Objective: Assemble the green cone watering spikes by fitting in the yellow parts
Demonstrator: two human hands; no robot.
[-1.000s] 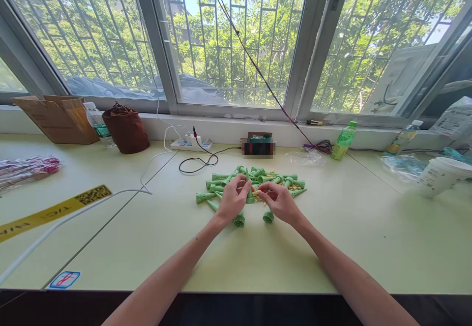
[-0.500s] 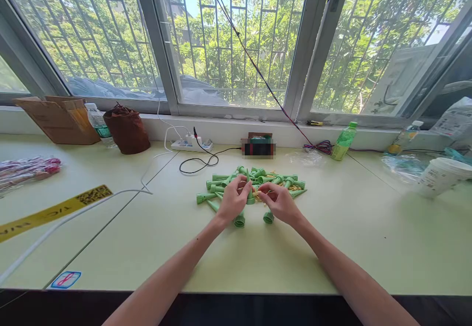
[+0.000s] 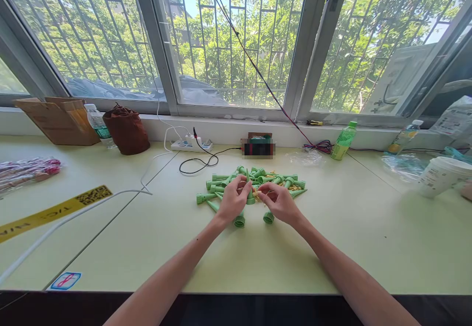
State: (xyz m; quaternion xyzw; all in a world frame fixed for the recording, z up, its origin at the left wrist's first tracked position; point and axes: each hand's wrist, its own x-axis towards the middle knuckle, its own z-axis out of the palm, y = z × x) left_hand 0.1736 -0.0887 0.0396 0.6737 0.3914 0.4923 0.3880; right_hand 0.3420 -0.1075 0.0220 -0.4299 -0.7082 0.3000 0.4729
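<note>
A heap of several green plastic cone-shaped spikes [image 3: 221, 177] lies on the pale green table [image 3: 258, 252] in front of me, with small yellow bits [image 3: 293, 187] mixed in. My left hand [image 3: 231, 202] is closed round one green spike [image 3: 250, 194] held upright by its body. My right hand [image 3: 280, 203] pinches a small yellow piece [image 3: 257, 193] just beside that spike's side. Two more green spikes lie below my hands, their round ends facing me [image 3: 239, 221] [image 3: 268, 217].
A power strip [image 3: 191, 144] with cables sits by the window sill. A brown bag [image 3: 126, 129], cardboard box [image 3: 55, 118] and water bottle [image 3: 96, 123] stand at left. A green bottle [image 3: 343, 141], another bottle [image 3: 402, 138] and a paper cup [image 3: 440, 175] are at right. Yellow tape [image 3: 51, 212] crosses the left.
Hardly anything differs: my right hand has shifted slightly toward the spike. A bit of another person's hand has come in at the far right edge.
</note>
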